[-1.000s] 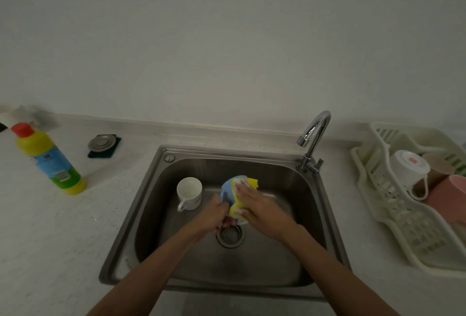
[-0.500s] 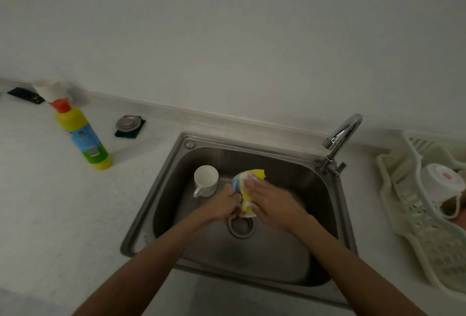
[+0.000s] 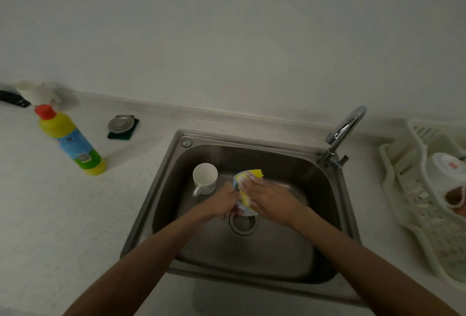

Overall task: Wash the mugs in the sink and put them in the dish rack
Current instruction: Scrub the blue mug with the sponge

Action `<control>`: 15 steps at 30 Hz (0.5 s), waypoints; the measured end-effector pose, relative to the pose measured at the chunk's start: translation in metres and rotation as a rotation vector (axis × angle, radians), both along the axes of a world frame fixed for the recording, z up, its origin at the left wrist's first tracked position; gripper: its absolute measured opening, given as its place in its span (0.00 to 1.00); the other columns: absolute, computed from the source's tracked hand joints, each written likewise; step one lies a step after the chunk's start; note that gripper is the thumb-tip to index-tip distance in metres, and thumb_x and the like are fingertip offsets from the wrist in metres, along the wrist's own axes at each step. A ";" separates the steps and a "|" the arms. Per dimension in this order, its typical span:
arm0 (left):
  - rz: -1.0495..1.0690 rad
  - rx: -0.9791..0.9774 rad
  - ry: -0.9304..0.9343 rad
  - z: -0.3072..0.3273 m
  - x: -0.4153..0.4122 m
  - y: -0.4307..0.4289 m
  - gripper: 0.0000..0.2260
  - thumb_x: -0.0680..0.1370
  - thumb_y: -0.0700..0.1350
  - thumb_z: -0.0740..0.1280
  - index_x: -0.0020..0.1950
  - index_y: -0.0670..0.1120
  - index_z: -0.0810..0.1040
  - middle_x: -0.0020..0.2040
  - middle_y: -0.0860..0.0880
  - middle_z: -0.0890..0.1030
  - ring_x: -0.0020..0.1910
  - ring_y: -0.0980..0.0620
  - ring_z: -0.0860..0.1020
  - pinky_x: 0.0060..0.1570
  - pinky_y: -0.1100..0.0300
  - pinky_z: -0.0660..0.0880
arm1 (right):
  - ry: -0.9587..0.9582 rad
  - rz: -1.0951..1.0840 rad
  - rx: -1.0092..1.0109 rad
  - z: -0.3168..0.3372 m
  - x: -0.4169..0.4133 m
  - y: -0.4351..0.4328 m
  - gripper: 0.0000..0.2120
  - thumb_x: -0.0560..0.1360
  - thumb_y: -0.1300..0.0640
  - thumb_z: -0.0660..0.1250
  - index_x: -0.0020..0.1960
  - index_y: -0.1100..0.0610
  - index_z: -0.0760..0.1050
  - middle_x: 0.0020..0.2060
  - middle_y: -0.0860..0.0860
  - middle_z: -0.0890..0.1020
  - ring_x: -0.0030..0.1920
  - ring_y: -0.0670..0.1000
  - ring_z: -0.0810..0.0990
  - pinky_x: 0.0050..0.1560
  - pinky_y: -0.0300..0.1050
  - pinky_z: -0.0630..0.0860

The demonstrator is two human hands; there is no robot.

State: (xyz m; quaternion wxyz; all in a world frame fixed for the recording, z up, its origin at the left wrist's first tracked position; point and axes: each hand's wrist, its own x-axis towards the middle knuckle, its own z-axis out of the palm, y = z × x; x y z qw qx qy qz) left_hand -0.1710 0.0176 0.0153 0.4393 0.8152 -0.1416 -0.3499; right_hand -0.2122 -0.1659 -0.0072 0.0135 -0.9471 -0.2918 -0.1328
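Note:
Over the drain of the steel sink (image 3: 335, 217), my left hand (image 3: 223, 202) grips a light blue mug (image 3: 236, 181) that is mostly hidden by both hands. My right hand (image 3: 271, 198) holds a yellow sponge (image 3: 253, 174) wrapped against the mug's side. A white mug (image 3: 204, 178) stands upright at the sink's back left, handle toward me. The cream dish rack (image 3: 413, 217) sits at the right edge with a white mug (image 3: 447, 173) lying in it and a brownish mug partly visible behind.
The chrome faucet (image 3: 343, 131) rises at the sink's back right corner. A yellow detergent bottle (image 3: 69, 140) with a red cap stands on the left counter. A metal sink stopper (image 3: 121, 124) rests on a dark green pad. A white cup (image 3: 32, 92) sits far left by the wall.
The view has swung left, so the rack has slid toward the right edge. My hands stay over the drain; the sponge has shifted slightly on the blue mug.

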 end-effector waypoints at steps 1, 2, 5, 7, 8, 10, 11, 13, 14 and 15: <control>0.005 0.009 0.010 0.000 0.002 -0.001 0.08 0.82 0.43 0.55 0.43 0.46 0.66 0.38 0.43 0.79 0.30 0.53 0.74 0.20 0.67 0.65 | -0.024 0.015 -0.001 0.000 0.003 -0.001 0.22 0.75 0.53 0.67 0.65 0.63 0.76 0.62 0.57 0.79 0.66 0.55 0.76 0.62 0.49 0.74; 0.015 0.017 0.011 0.001 0.005 0.000 0.06 0.82 0.44 0.55 0.45 0.46 0.65 0.37 0.45 0.79 0.30 0.54 0.74 0.21 0.66 0.65 | -0.062 0.031 -0.017 0.001 0.007 -0.002 0.22 0.75 0.53 0.66 0.65 0.63 0.76 0.62 0.57 0.79 0.65 0.55 0.76 0.63 0.48 0.72; 0.026 0.049 -0.034 0.001 0.019 0.003 0.05 0.82 0.46 0.55 0.52 0.45 0.63 0.40 0.45 0.78 0.33 0.53 0.75 0.23 0.63 0.67 | -0.074 0.081 -0.031 0.006 0.008 -0.002 0.23 0.76 0.52 0.59 0.65 0.64 0.75 0.63 0.58 0.78 0.66 0.55 0.76 0.67 0.47 0.66; -0.016 0.066 -0.093 0.004 0.027 0.005 0.06 0.83 0.47 0.55 0.53 0.45 0.62 0.46 0.43 0.75 0.38 0.51 0.75 0.24 0.63 0.68 | -0.002 0.072 0.003 0.006 0.011 -0.003 0.25 0.78 0.50 0.57 0.69 0.65 0.70 0.68 0.59 0.73 0.70 0.56 0.70 0.70 0.50 0.65; -0.054 0.079 -0.119 0.007 0.029 0.006 0.05 0.83 0.46 0.55 0.54 0.44 0.63 0.47 0.42 0.73 0.41 0.49 0.75 0.24 0.62 0.69 | 0.039 0.013 0.054 0.006 0.017 -0.002 0.27 0.81 0.48 0.54 0.72 0.65 0.66 0.71 0.58 0.69 0.73 0.55 0.65 0.72 0.50 0.62; -0.132 0.122 -0.177 0.009 0.030 0.005 0.08 0.83 0.43 0.55 0.57 0.40 0.65 0.48 0.43 0.71 0.43 0.47 0.74 0.29 0.57 0.72 | 0.260 -0.276 0.329 0.007 0.029 0.007 0.30 0.82 0.44 0.49 0.77 0.63 0.56 0.76 0.55 0.59 0.76 0.52 0.55 0.76 0.47 0.56; -0.129 0.111 -0.181 0.006 0.031 0.005 0.09 0.83 0.43 0.55 0.58 0.38 0.66 0.48 0.44 0.70 0.42 0.49 0.74 0.29 0.57 0.73 | 0.380 -0.461 0.523 0.011 0.029 0.017 0.30 0.83 0.45 0.50 0.77 0.62 0.54 0.76 0.54 0.58 0.76 0.51 0.56 0.74 0.43 0.55; -0.028 0.058 -0.125 0.001 0.034 0.009 0.10 0.83 0.45 0.54 0.61 0.40 0.64 0.48 0.42 0.74 0.37 0.54 0.74 0.27 0.62 0.70 | 0.520 -0.695 0.905 0.009 0.019 0.036 0.26 0.82 0.46 0.53 0.73 0.61 0.61 0.68 0.54 0.71 0.69 0.54 0.70 0.64 0.40 0.65; 0.021 0.041 -0.109 0.000 0.037 0.013 0.10 0.84 0.45 0.54 0.62 0.42 0.63 0.49 0.40 0.76 0.35 0.56 0.74 0.26 0.65 0.69 | 0.570 -0.720 1.019 0.004 0.009 0.045 0.24 0.81 0.44 0.52 0.69 0.58 0.65 0.62 0.52 0.75 0.63 0.53 0.74 0.60 0.40 0.70; 0.054 0.033 -0.099 -0.005 0.042 0.017 0.10 0.84 0.46 0.54 0.63 0.44 0.62 0.49 0.41 0.77 0.34 0.56 0.75 0.26 0.66 0.69 | 0.636 -0.694 1.087 0.000 0.000 0.052 0.22 0.81 0.42 0.51 0.67 0.56 0.67 0.59 0.50 0.76 0.59 0.52 0.77 0.58 0.43 0.73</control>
